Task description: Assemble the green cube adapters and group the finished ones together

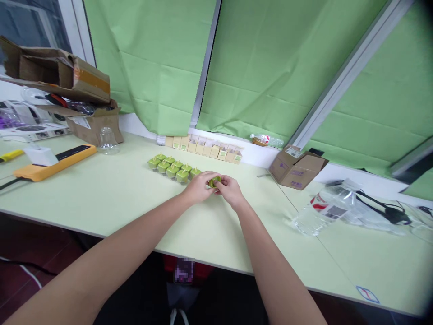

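Both of my hands meet over the middle of the table (pixel 199 225). My left hand (pixel 200 186) has its fingers closed on the left side of a small green square cap (pixel 215 181). From the right, my right hand (pixel 230 189) grips the same cap, its thumb over the top. What lies under the cap is hidden by my fingers. Just beyond and to the left stand two rows of small clear containers with green square caps (pixel 172 171), each with a pale upright tip on top.
A row of small tan boxes (pixel 214 151) lines the wall. An orange power strip (pixel 72 155), a clear glass vessel (pixel 108 141) and cardboard boxes (pixel 98 126) are at left. At right are a carton (pixel 296 169), a large plastic bottle (pixel 326 210) and black cables (pixel 389 211).
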`<state>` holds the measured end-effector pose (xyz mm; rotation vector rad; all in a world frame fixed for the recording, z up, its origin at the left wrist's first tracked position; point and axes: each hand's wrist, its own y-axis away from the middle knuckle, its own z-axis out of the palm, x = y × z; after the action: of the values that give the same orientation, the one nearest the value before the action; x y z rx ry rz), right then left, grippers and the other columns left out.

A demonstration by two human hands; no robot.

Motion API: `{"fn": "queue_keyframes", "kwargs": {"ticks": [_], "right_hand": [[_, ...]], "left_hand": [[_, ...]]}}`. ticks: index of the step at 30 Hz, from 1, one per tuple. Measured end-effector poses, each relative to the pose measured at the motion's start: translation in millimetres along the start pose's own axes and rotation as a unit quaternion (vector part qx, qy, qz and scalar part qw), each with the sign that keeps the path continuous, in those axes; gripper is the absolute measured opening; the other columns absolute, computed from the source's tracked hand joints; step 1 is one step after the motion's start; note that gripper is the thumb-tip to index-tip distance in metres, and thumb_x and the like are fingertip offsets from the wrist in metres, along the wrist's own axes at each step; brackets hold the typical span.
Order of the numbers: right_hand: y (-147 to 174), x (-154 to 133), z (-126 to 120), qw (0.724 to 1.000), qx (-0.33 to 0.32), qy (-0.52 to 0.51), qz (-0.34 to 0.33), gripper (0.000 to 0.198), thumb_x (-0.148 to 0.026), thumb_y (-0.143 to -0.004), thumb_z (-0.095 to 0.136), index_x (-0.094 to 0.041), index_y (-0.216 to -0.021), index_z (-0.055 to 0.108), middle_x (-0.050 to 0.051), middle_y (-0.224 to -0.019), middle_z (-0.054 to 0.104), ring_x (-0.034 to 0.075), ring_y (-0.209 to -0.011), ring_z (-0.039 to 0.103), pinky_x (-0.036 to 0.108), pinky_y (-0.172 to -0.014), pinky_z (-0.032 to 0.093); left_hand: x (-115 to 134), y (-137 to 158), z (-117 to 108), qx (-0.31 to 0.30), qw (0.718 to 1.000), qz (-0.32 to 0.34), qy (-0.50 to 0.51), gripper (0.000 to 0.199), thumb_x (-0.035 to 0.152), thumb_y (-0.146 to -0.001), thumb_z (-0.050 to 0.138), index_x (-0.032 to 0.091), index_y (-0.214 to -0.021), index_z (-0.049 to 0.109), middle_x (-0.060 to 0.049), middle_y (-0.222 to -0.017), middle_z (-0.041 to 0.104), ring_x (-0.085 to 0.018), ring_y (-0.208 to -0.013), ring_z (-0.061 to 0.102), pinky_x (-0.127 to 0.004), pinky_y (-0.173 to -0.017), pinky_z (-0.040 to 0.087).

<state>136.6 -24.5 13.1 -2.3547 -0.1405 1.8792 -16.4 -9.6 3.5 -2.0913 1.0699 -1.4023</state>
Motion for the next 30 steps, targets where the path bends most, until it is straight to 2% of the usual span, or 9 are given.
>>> {"fn": "queue_keyframes", "kwargs": {"ticks": [12, 19, 26, 30], "right_hand": [[-7, 12, -6, 0.999, 0.023, 0.03, -0.012, 0.021, -0.035, -0.073, 0.065, -0.018, -0.086, 0.063, 0.003, -0.078, 0.067, 0.016, -0.07, 0.063, 0.029, -0.059, 0.056], [-7, 12, -5, 0.998, 0.028, 0.056, -0.02, 0.019, -0.033, -0.073, 0.062, -0.019, -0.086, 0.062, 0.003, -0.077, 0.066, 0.016, -0.067, 0.063, 0.027, -0.057, 0.055], [-11, 21, -5, 0.989, 0.054, 0.133, -0.04, 0.016, -0.031, -0.076, 0.058, -0.019, -0.087, 0.063, 0.002, -0.076, 0.067, 0.015, -0.066, 0.062, 0.026, -0.057, 0.052], [-13, 23, -6, 0.99, 0.054, 0.129, -0.034, 0.017, -0.03, -0.076, 0.058, -0.019, -0.088, 0.064, 0.002, -0.077, 0.067, 0.015, -0.066, 0.062, 0.025, -0.057, 0.052]], "left_hand": [[-12, -5, 10, -0.005, 1.0, 0.016, -0.011, 0.047, 0.008, -0.073, 0.062, 0.021, -0.118, 0.065, -0.007, -0.122, 0.065, -0.022, -0.113, 0.059, -0.037, -0.099, 0.048], [-11, -5, 11, 0.002, 0.999, 0.024, -0.025, 0.048, 0.006, -0.071, 0.061, 0.021, -0.117, 0.065, -0.006, -0.121, 0.066, -0.021, -0.113, 0.059, -0.035, -0.101, 0.047], [-12, -5, 11, -0.011, 0.999, 0.009, -0.029, 0.051, 0.005, -0.071, 0.059, 0.022, -0.119, 0.064, -0.005, -0.122, 0.065, -0.021, -0.112, 0.06, -0.035, -0.097, 0.05], [-13, -7, 11, -0.019, 0.999, 0.008, -0.031, 0.053, 0.006, -0.07, 0.059, 0.023, -0.119, 0.064, -0.006, -0.121, 0.065, -0.022, -0.112, 0.06, -0.036, -0.097, 0.051]]}}
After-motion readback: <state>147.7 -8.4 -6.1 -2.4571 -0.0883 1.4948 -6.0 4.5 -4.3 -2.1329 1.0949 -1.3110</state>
